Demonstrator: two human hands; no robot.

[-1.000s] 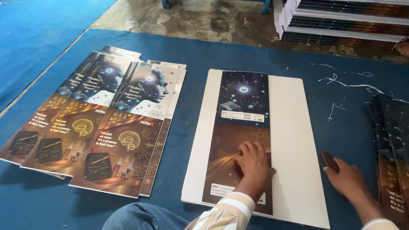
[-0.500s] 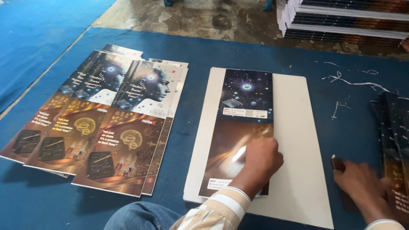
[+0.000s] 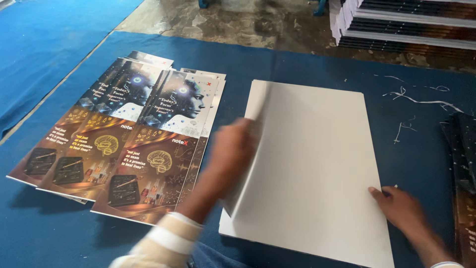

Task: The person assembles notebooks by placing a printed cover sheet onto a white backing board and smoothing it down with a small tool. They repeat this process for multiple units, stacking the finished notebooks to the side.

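My left hand is blurred and grips a narrow printed cover by its long edge. The cover stands tilted up off the white board, with its pale underside facing me. My right hand lies palm down at the board's right edge, fingertips touching the board, with nothing seen in it. The white board lies flat on the blue cloth, and its whole top face is bare.
Overlapping printed covers lie fanned on the cloth to the left. A pile of dark covers sits at the right edge. Stacked white-edged sheets stand at the back right, on bare concrete floor. Thin paper scraps lie nearby.
The narrow cover lay flat, printed side up, on the board under my left hand. Now my left hand has lifted it and swung it leftward. My right hand stayed at the board's right edge.
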